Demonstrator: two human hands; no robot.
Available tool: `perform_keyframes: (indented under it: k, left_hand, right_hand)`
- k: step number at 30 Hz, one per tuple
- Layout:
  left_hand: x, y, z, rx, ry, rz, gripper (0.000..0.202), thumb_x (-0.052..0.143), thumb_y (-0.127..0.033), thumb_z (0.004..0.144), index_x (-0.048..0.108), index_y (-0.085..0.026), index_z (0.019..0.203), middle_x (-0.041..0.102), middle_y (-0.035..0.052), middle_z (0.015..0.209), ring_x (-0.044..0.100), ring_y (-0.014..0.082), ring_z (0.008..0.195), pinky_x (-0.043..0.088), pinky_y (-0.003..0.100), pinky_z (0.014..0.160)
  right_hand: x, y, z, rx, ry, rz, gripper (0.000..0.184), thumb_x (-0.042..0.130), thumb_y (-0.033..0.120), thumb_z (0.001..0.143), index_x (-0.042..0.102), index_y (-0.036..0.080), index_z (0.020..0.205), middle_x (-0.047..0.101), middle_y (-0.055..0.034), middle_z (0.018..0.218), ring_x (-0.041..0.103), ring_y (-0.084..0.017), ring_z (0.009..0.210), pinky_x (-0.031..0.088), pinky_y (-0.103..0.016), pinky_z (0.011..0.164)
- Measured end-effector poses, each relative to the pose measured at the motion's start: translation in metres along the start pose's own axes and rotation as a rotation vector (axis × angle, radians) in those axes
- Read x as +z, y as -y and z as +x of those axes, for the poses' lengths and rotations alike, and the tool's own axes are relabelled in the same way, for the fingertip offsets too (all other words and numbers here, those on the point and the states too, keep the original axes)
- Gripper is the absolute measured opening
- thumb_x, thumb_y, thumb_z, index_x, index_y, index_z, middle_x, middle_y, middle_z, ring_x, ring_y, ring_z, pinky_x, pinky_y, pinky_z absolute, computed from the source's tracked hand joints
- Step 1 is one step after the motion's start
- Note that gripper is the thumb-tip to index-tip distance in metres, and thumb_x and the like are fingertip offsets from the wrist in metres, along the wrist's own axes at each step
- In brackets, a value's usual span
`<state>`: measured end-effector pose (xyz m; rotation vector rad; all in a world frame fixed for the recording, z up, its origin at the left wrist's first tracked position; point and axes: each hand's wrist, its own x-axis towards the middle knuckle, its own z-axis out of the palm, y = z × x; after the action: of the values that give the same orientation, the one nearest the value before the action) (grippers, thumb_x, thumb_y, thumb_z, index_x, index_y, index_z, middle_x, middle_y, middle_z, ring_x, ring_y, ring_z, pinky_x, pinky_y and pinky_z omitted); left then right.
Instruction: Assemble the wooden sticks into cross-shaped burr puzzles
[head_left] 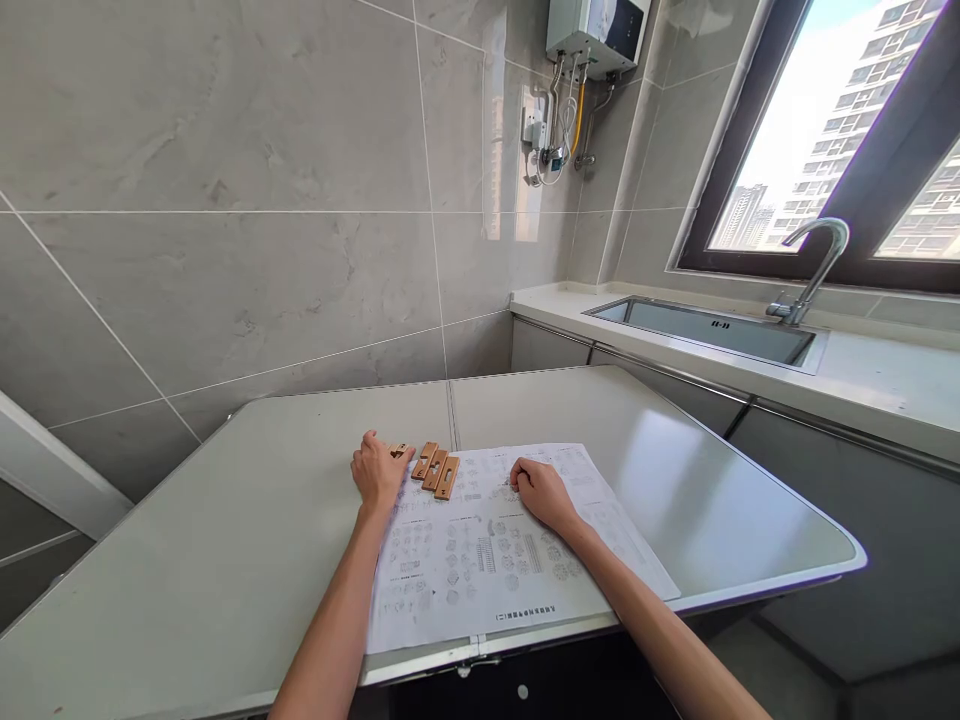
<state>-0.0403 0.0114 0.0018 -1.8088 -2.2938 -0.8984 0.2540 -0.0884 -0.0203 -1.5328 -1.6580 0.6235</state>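
A large printed sheet, covered in small diagrams, lies on the table. Near its far left corner, my left hand curls around a small wooden piece with dark cut-outs, its thumb against the right side. Much of that piece is hidden by the fingers. Just right of the thumb, three flat wooden pieces with slots and dark markings lie side by side, slightly staggered. My right hand rests on the right part of the sheet, fingers curled into a loose fist, with no object visible in it.
The pale folding table has a seam across its middle and rounded corners. To the right runs a white counter with a sink and a chrome faucet. A water heater hangs on the tiled wall.
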Motion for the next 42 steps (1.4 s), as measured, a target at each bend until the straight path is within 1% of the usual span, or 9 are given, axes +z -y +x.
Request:
perform_keyframes:
  k: [5, 9, 12, 16, 21, 24, 29, 33, 42]
  left_hand:
    - [-0.007, -0.013, -0.002, 0.026, -0.014, -0.171, 0.082, 0.082, -0.043, 0.08, 0.04, -0.018, 0.146, 0.07, 0.0128, 0.123, 0.06, 0.0355, 0.12, 0.051, 0.041, 0.089]
    - [-0.018, -0.044, -0.018, 0.243, 0.03, -0.386, 0.086, 0.083, -0.041, 0.081, 0.037, -0.024, 0.152, 0.067, 0.0094, 0.131, 0.059, 0.03, 0.125, 0.048, 0.041, 0.103]
    - [-0.024, -0.069, -0.043, 0.424, 0.182, -0.528, 0.084, 0.082, -0.042, 0.083, 0.038, -0.029, 0.153, 0.065, 0.0085, 0.135, 0.059, 0.0286, 0.128, 0.046, 0.042, 0.11]
    - [-0.021, -0.091, -0.08, 0.737, 0.358, -0.663, 0.081, 0.081, -0.046, 0.085, 0.04, -0.031, 0.154, 0.065, 0.0087, 0.135, 0.061, 0.029, 0.125, 0.047, 0.044, 0.108]
    - [-0.011, -0.102, -0.105, 0.889, 0.438, -0.703, 0.081, 0.079, -0.046, 0.087, 0.038, -0.032, 0.155, 0.061, 0.0092, 0.141, 0.058, 0.0297, 0.128, 0.048, 0.046, 0.108]
    - [-0.01, -0.103, -0.108, 0.9, 0.402, -0.685, 0.071, 0.075, -0.047, 0.091, 0.043, -0.028, 0.151, 0.059, 0.0107, 0.143, 0.055, 0.0301, 0.131, 0.044, 0.048, 0.112]
    - [-0.01, -0.102, -0.108, 0.831, 0.378, -0.693, 0.05, 0.059, -0.049, 0.1, 0.053, -0.023, 0.142, 0.061, 0.0135, 0.14, 0.056, 0.0305, 0.129, 0.043, 0.048, 0.112]
    - [-0.008, -0.102, -0.108, 0.623, 0.507, -0.782, 0.04, 0.039, -0.045, 0.108, 0.058, -0.024, 0.136, 0.068, 0.0099, 0.134, 0.062, 0.0268, 0.123, 0.046, 0.041, 0.105]
    - [0.004, -0.104, -0.103, 0.361, 0.71, -0.982, 0.051, 0.041, -0.062, 0.102, 0.07, -0.021, 0.111, 0.065, 0.0, 0.068, 0.06, 0.0183, 0.055, 0.046, 0.031, 0.061]
  right_hand:
    - [0.0, 0.0, -0.001, 0.002, 0.004, 0.014, 0.026, 0.04, 0.009, 0.085, 0.057, 0.023, 0.071, 0.069, -0.0007, 0.075, 0.059, -0.018, 0.073, 0.039, -0.029, 0.067]
    - [-0.001, 0.003, 0.0, -0.009, 0.003, 0.127, 0.021, 0.044, 0.014, 0.085, 0.058, 0.023, 0.071, 0.066, -0.0007, 0.072, 0.056, -0.018, 0.068, 0.04, -0.03, 0.066]
    - [-0.004, 0.01, 0.001, 0.051, 0.1, 0.483, 0.011, 0.054, 0.025, 0.088, 0.065, 0.023, 0.089, 0.067, -0.0013, 0.079, 0.06, -0.018, 0.07, 0.046, -0.031, 0.066]
    - [-0.009, 0.02, -0.003, 0.135, 0.381, 1.044, 0.041, 0.063, 0.05, 0.095, 0.061, 0.025, 0.127, 0.07, -0.0088, 0.11, 0.068, -0.023, 0.091, 0.057, -0.037, 0.073]
    - [-0.006, 0.013, -0.004, 0.228, 0.479, 1.13, 0.039, 0.073, 0.054, 0.091, 0.064, 0.025, 0.114, 0.06, 0.0022, 0.079, 0.05, -0.01, 0.053, 0.043, -0.023, 0.046]
    - [-0.003, 0.007, -0.001, 0.239, 0.424, 1.134, 0.038, 0.077, 0.056, 0.087, 0.063, 0.022, 0.097, 0.05, 0.0057, 0.069, 0.036, -0.006, 0.047, 0.028, -0.02, 0.04]
    - [-0.007, 0.007, 0.001, 0.239, 0.359, 1.153, 0.039, 0.078, 0.055, 0.086, 0.066, 0.02, 0.097, 0.052, 0.0039, 0.069, 0.044, -0.009, 0.055, 0.033, -0.021, 0.045]
    - [-0.01, 0.009, 0.001, 0.235, 0.307, 1.123, 0.037, 0.079, 0.053, 0.085, 0.068, 0.019, 0.095, 0.056, 0.0022, 0.072, 0.044, -0.009, 0.055, 0.034, -0.022, 0.045]
    - [-0.005, 0.01, 0.002, 0.223, 0.282, 0.932, 0.048, 0.065, 0.067, 0.09, 0.064, 0.019, 0.097, 0.068, -0.0044, 0.071, 0.056, -0.012, 0.047, 0.026, -0.018, 0.032]
